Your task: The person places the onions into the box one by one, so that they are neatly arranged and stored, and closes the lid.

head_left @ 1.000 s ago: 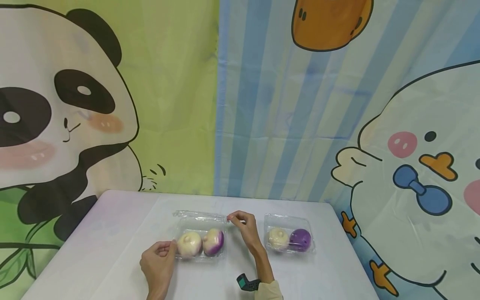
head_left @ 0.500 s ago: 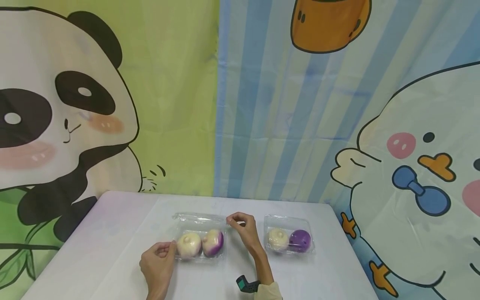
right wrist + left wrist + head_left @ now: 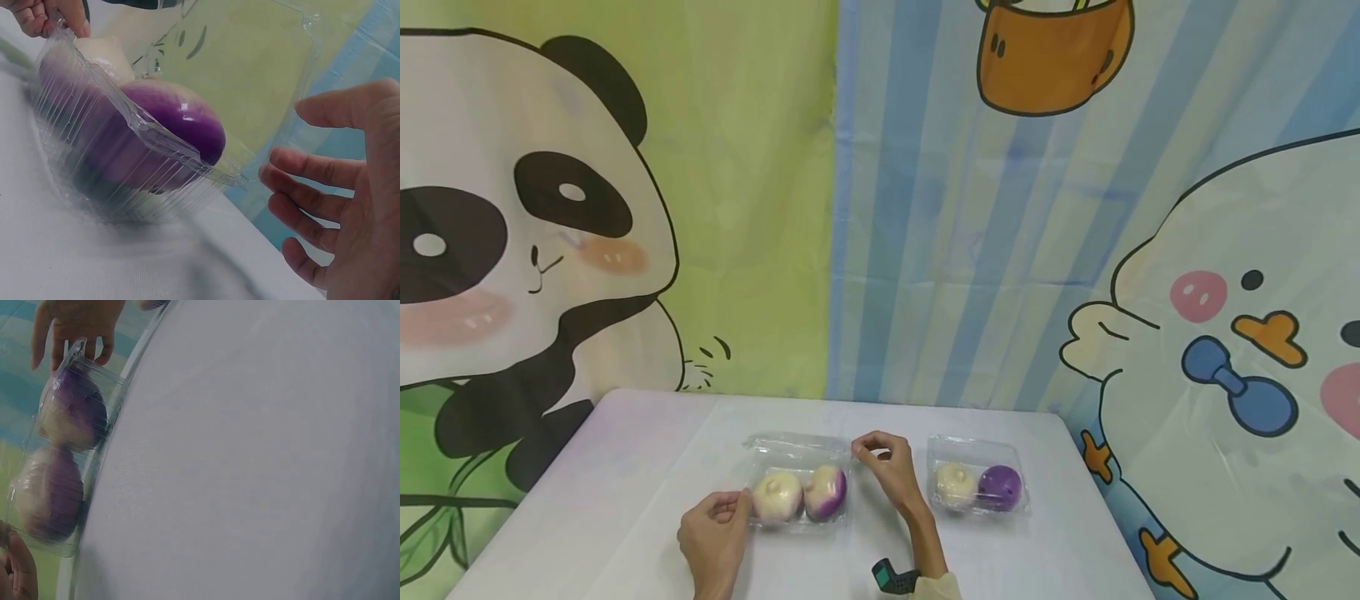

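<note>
A clear plastic clamshell box with its lid raised at the back holds a cream turnip and a purple-and-white turnip. My left hand pinches the box's left side; in the left wrist view its fingers show at the lower corner. Against the lid's right edge, my right hand has its fingertips. Seen from the right wrist, the thumb and fingers are gently bent and apart, touching the thin edge of the lid.
To the right stands another clear plastic box with a cream turnip and a purple one inside. Both boxes rest on a white table. Behind it hangs a cartoon-printed curtain.
The head view has tilted up slightly, so everything sits a little lower in it. Both hands keep their places by the box, and the raised lid looks slightly flatter.
</note>
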The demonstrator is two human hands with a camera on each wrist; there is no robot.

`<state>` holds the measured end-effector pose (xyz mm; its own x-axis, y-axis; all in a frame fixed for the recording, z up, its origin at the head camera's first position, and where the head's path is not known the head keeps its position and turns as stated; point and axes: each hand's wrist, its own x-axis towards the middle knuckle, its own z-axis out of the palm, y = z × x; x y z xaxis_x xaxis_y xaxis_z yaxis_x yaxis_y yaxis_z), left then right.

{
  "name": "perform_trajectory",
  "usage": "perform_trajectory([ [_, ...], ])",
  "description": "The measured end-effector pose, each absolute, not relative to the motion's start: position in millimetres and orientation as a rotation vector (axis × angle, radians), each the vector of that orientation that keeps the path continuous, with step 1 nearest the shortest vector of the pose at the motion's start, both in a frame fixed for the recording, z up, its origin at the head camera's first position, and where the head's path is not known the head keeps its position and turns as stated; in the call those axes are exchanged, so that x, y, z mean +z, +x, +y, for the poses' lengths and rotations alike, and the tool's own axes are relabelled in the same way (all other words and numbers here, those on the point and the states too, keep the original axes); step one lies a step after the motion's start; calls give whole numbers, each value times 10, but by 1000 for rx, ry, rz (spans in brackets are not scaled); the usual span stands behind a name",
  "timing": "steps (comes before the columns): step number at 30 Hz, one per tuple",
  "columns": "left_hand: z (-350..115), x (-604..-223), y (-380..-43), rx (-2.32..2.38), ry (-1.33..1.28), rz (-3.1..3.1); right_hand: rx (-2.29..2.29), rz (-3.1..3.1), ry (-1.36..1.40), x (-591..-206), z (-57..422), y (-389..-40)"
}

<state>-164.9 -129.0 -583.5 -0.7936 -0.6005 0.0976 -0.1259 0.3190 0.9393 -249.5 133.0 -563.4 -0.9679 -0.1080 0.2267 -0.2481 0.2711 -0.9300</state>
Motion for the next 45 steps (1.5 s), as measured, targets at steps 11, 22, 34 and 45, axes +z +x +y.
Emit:
perform_trajectory([
  [11, -1287, -5836, -1642, -1464, 643, -2142, 1767, -2399, 385, -5624, 1325, -2454],
  [22, -1287, -5857, -1641, -1452, 622, -2142, 1685, -2454, 394, -5647, 1331, -2452],
  [34, -1305, -5831, -1656, -1470, 614, -2170, 1590, -2477, 451, -5634, 1344, -2456],
  [45, -1333, -5822, -1647, -1525, 618, -2160, 1556, -2500, 455, -5640, 1348, -2442],
])
